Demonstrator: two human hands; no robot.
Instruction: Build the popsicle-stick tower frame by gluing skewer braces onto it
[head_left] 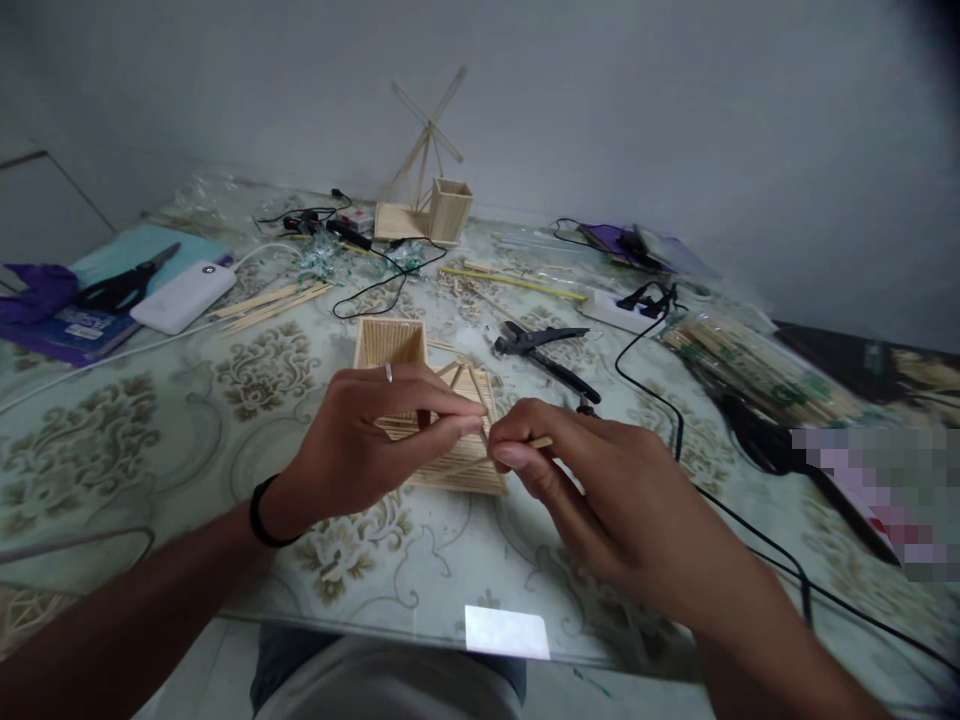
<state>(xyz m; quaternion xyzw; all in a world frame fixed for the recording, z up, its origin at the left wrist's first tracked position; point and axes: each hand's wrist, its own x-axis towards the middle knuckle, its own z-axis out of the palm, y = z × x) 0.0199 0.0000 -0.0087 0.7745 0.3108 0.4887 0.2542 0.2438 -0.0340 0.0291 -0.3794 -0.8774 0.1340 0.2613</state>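
A wooden stick model lies in front of me, with a slatted base (457,465), an open square box (391,342) at its back left and thin slanted sticks (471,375) rising from it. My left hand (382,425), wearing a ring and a black wristband, reaches over the base. Its thumb and forefinger pinch a slanted stick near the right side. Close beside those fingertips, my right hand (577,470) is closed on a short wooden stick (541,441), whose end pokes out between the fingers. The stick's other end is hidden.
Black pliers (547,350) lie beyond my right hand. At the back stands a finished-looking stick windmill (450,210) with a box. Loose sticks (274,303), a white power bank (184,297) and scissors (131,280) lie left; bagged sticks (765,370) and black cables (667,400) lie right.
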